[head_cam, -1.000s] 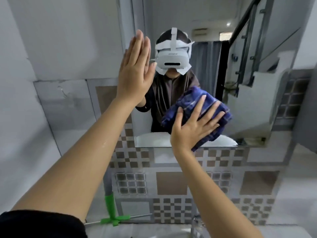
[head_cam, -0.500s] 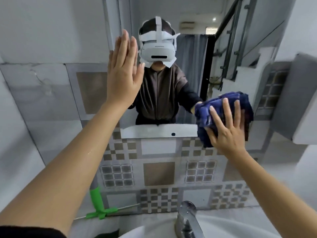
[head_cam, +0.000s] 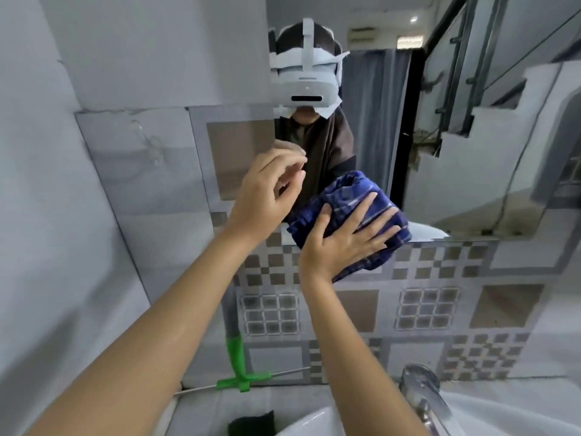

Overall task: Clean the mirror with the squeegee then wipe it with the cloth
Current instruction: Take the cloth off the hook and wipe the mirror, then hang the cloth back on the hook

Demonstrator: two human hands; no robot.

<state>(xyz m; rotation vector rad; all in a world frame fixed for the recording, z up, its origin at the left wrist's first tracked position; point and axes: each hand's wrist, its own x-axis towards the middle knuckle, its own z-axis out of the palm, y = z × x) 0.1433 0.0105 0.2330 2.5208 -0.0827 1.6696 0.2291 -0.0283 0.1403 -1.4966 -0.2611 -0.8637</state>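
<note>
The wall of glossy grey and brown patterned ceramic tiles (head_cam: 434, 309) fills the lower half of the view, with squares, checkerboards and small grid panels set side by side. Above it hangs the flat rectangular frameless glass mirror (head_cam: 471, 136), its smooth surface reflecting a person in a white headset, a grey curtain and a pale staircase. At the bottom edge sits the rounded white glazed basin (head_cam: 301, 423), and over its right side rises the curved shiny chrome tap (head_cam: 423, 391).

The folded dark blue checked fabric cloth (head_cam: 352, 196), soft and bunched into a thick pad, lies against the mirror's bottom edge near the lower left corner, part of it overlapping the tiles below. The right hand (head_cam: 342, 240) presses flat on it with fingers spread wide. The left hand (head_cam: 267, 193) is held in front of the mirror's left edge, bare and holding nothing, its fingers loosely curled with thumb and fingertips close together.

The green plastic T-shaped squeegee (head_cam: 240, 369) with a thin metal blade bar leans upright against the tiles at the basin's back left corner
</note>
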